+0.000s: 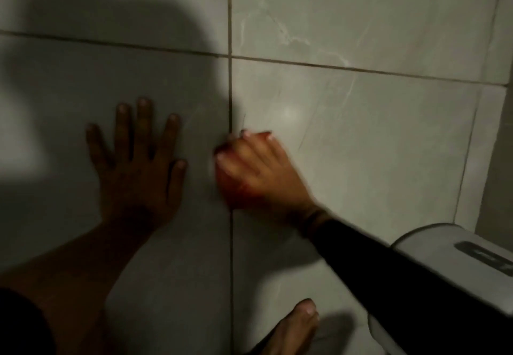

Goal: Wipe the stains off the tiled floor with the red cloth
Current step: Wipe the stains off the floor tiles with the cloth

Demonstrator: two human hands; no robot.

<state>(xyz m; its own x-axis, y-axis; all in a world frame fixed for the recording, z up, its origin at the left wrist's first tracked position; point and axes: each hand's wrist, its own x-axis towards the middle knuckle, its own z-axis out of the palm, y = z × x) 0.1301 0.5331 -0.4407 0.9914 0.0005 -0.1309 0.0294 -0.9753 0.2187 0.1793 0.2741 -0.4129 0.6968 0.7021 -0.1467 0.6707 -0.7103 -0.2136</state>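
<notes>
The red cloth (226, 185) is bunched under the right hand (258, 171), pressed onto the tiled floor (374, 138) right at a grout line (229, 91). The right hand's fingers curl over it, gripping. The left hand (138, 168) lies flat beside it, fingers spread, in shadow. A bare foot (294, 329) sits nearer, beside a grey appliance (455, 254).

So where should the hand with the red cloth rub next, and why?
Probably a short stroke to the right. The right hand presses the bunched red cloth on the dark grout line, and thin dark streaks show on the tile just beyond its knuckles. The left hand lies flat on the floor as a brace. The blur hides finer stains.
</notes>
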